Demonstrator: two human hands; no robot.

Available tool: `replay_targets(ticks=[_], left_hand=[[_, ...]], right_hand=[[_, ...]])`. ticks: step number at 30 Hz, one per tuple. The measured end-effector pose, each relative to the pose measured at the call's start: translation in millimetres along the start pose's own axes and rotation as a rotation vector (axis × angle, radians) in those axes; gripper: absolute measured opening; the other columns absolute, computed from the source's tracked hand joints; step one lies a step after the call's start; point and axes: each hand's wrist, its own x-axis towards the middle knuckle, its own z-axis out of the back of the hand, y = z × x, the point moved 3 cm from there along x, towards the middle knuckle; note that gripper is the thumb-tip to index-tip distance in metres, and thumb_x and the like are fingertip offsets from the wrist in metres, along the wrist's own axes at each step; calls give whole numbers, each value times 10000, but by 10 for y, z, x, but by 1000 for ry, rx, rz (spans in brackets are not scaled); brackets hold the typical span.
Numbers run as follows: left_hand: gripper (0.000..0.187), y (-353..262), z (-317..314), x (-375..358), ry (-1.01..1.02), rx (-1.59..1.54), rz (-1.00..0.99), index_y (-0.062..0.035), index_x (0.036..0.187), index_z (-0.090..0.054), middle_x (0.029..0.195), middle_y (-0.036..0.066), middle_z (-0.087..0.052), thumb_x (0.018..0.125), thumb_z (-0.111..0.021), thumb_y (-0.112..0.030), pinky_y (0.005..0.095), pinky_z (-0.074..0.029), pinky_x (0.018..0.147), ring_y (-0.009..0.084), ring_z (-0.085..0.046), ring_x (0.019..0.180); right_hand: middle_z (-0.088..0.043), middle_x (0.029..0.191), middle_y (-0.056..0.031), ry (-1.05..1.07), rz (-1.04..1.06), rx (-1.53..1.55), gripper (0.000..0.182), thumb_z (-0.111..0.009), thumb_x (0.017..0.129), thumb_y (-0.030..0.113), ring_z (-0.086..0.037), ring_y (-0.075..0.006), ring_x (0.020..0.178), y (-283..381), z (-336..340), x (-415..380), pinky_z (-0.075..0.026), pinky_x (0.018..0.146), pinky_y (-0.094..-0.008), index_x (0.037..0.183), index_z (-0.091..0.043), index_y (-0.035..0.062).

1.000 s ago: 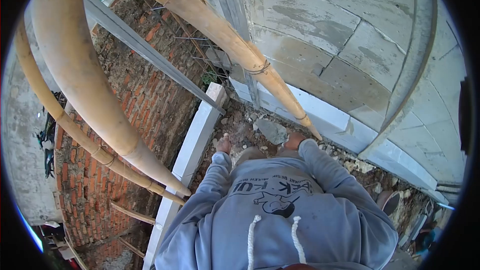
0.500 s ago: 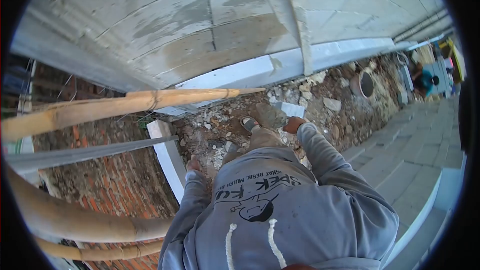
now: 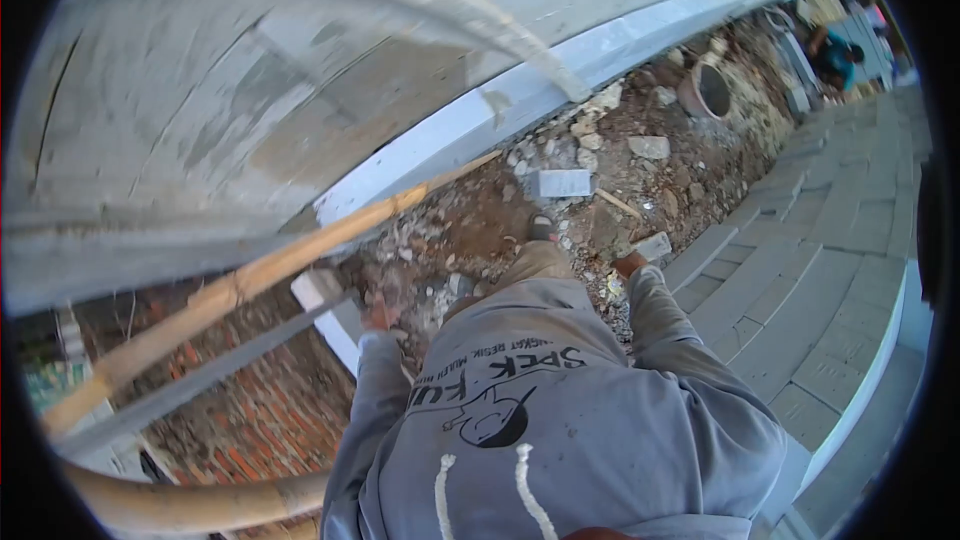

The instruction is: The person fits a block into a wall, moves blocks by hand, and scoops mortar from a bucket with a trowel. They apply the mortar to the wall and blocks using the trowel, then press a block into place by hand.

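Observation:
My right hand (image 3: 630, 263) is closed around the handle of a trowel, whose grey-brown blade (image 3: 606, 232) hardly stands out from the soil. Right beside that hand lies a pale broken block piece (image 3: 653, 246). Farther forward, a light grey block (image 3: 560, 183) rests on the rubble, with a thin wooden stick (image 3: 617, 203) near it. My left hand (image 3: 379, 314) hangs low beside a white post (image 3: 340, 318); its fingers are blurred, and whether it holds anything is unclear.
A block wall (image 3: 330, 90) rises ahead. Bamboo poles (image 3: 240, 285) and exposed brickwork (image 3: 250, 410) are on the left. Stacked grey blocks (image 3: 840, 270) cover the right side. A round bucket-like container (image 3: 705, 90) stands in the rubble, and another person (image 3: 838, 58) is at the far right.
The view has turned and shifted. My right hand with the trowel has moved rightward, away from the light grey block, to beside the pale broken piece. My left hand stays low near the white post.

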Motion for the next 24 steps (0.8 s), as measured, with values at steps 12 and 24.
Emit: replay_targets(ticks=[12,24], left_hand=[[351,-1157,-1442,24,313,378,55,-61,975,-575,963,72,-605,783,-491,-344,321,-410,665,227,-573,846],[512,-4391,-3046,-861,632,607,-721,54,1153,-461,830,163,-616,718,-561,-196,309,-462,723,241,-602,745]], right_hand=[[-575,1025,-115,31,290,-279,292,-521,789,218,-537,-318,984,-395,674,1196,-443,814,-409,1058,-581,124],[-575,1007,-209,-193,-114,656,477,-596,710,408,-554,-338,925,-1326,1221,147,-442,785,-379,989,-603,21]])
